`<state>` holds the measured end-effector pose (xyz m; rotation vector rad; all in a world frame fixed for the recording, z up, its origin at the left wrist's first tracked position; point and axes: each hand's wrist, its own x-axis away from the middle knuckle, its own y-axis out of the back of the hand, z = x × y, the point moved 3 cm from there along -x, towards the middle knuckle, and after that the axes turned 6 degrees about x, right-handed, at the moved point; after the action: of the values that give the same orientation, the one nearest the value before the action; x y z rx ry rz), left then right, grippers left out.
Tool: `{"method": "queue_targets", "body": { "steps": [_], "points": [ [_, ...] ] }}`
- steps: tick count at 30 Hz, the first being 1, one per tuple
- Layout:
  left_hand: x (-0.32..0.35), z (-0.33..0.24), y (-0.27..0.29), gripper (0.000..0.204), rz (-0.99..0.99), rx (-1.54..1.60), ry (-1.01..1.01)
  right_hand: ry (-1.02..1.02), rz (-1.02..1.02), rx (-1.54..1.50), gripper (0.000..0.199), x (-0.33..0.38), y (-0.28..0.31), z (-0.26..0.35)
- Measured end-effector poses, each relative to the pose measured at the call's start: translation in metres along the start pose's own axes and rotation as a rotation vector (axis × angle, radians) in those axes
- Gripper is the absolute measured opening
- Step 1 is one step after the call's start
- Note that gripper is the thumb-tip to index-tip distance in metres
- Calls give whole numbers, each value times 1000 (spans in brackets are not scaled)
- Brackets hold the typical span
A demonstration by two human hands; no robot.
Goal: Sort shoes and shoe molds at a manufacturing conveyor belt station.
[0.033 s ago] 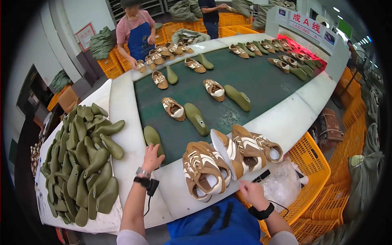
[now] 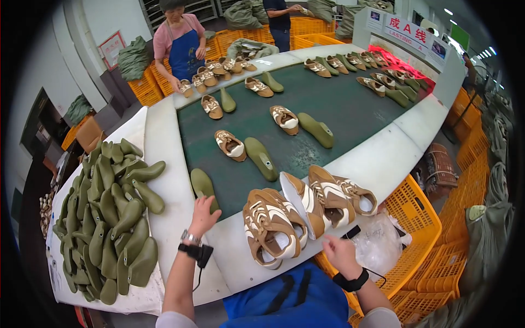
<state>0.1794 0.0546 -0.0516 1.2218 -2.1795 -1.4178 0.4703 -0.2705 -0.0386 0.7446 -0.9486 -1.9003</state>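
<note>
My left hand [image 2: 204, 216] is at the near end of a green shoe last [image 2: 202, 182] on the left edge of the dark green belt [image 2: 229, 188]. Its fingers are spread and rest by or on the last; firm contact cannot be made out. Close to my body, several brown sneakers with white stripes [image 2: 268, 224] stand bunched on the white table edge. A tilted sneaker [image 2: 301, 205] shows its pale sole among them. My right hand [image 2: 341, 255] hovers just right of these shoes, fingers loosely bent, with nothing visible in it.
A heap of green lasts [image 2: 109, 224] covers the left table. Sneakers and lasts are spread along the belt. At my right stands a yellow crate [image 2: 418, 218] with clear plastic bags [image 2: 377, 240]. Across the belt, a person in a blue apron [image 2: 187, 54] handles a row of shoes.
The whole view has shifted slightly left. My right hand has moved a little up and to the right beside the sneakers. My left hand has drawn back slightly at the last.
</note>
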Motion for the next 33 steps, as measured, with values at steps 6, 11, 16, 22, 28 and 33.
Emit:
{"method": "queue_targets", "body": {
  "steps": [6, 11, 16, 22, 28, 33],
  "points": [
    [68, -133, 13, 35, -14, 429, -65, 15, -214, 47, 47, -41, 5, 12],
    [106, -173, 22, 31, 37, 498, -53, -196, 28, -274, 40, -63, 3, -2],
    [122, -168, 37, 27, -50, 566, 8, -423, -86, -889, 27, -57, 45, -11],
    [121, -179, 39, 62, 33, 849, 21, -210, 92, -1142, 17, -26, 63, 48],
    [119, -193, 26, 110, 170, 1372, 99, 766, 16, -183, 14, 26, 32, 188],
    [127, -181, 27, 101, 66, 1501, 310, 772, -67, -314, 14, 17, 39, 194]
  ]
}}
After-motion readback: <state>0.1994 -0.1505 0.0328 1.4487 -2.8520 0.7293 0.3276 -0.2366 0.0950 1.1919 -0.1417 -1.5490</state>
